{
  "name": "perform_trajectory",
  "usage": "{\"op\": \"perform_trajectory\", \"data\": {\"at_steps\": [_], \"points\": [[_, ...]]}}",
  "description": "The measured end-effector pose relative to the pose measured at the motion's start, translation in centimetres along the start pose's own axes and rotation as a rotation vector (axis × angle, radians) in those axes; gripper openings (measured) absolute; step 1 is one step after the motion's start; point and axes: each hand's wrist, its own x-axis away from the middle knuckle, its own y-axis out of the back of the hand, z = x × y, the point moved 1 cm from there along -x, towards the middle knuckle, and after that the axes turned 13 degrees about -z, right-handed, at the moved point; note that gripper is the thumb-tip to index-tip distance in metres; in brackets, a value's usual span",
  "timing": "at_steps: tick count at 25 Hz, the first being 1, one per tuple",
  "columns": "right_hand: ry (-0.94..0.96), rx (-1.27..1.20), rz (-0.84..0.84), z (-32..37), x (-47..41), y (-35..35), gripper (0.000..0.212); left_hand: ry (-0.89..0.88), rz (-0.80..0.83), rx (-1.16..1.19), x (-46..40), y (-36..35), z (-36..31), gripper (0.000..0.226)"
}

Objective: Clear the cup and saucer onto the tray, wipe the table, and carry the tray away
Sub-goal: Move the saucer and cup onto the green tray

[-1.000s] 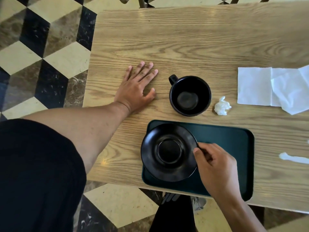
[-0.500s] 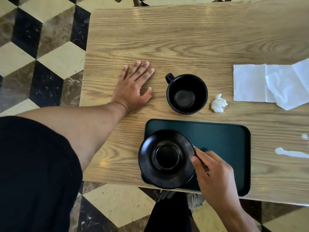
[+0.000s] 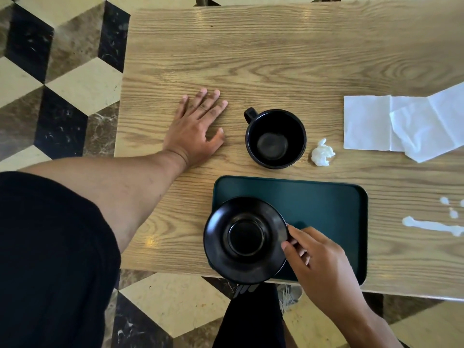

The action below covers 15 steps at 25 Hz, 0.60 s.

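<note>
A black saucer [image 3: 244, 241] lies over the left end of the dark green tray [image 3: 326, 209], its rim overhanging the tray's near left corner. My right hand [image 3: 319, 262] pinches the saucer's right rim between thumb and fingers. The empty black cup [image 3: 275, 138] stands upright on the wooden table [image 3: 251, 59] just beyond the tray, handle pointing far left. My left hand [image 3: 197, 129] rests flat on the table left of the cup, fingers spread, holding nothing.
A crumpled white tissue ball [image 3: 322, 153] lies right of the cup. Unfolded white napkins [image 3: 401, 124] lie at the right edge. A white spill [image 3: 431, 226] streaks the table right of the tray. The table's near edge runs just under the tray; a patterned tile floor [image 3: 62, 71] lies left.
My right hand has drawn the saucer slightly toward the tray's near left corner. The left hand and the cup stay where they were.
</note>
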Motion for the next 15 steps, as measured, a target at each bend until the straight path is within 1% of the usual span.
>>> {"op": "perform_trajectory", "data": {"at_steps": [2, 4, 5, 8, 9, 10, 11, 13, 15], "points": [[0.006, 0.045, 0.039, 0.2, -0.1, 0.3, 0.026, 0.002, 0.0, 0.002, -0.1, 0.0, 0.0, 0.067], [-0.012, 0.06, 0.009, 0.5, -0.5, 0.6, 0.027, 0.007, 0.008, 0.001, -0.1, 0.1, 0.0, 0.068], [-0.025, 0.058, -0.045, 0.7, -1.2, 0.9, 0.028, 0.007, 0.012, -0.001, -0.2, 0.0, 0.1, 0.068], [-0.05, -0.016, -0.298, 2.1, -4.6, 2.1, 0.032, -0.005, 0.006, -0.008, -0.2, -0.2, 0.2, 0.068], [-0.043, -0.046, -0.353, 2.8, -6.1, 2.5, 0.037, -0.007, -0.002, -0.005, -0.2, -0.2, 0.2, 0.067], [-0.032, -0.056, -0.369, 3.6, -7.6, 2.6, 0.049, -0.009, -0.009, 0.002, -0.2, -0.3, 0.3, 0.067], [-0.011, -0.043, -0.352, 4.5, -9.0, 2.5, 0.065, -0.011, -0.018, 0.007, -0.2, -0.3, 0.3, 0.066], [0.055, 0.028, -0.28, 6.3, -11.6, 2.0, 0.099, -0.013, -0.034, 0.01, -0.1, -0.3, 0.3, 0.066], [0.091, 0.095, -0.203, 7.7, -13.3, 1.4, 0.12, -0.014, -0.045, 0.009, -0.1, -0.3, 0.4, 0.066]]}}
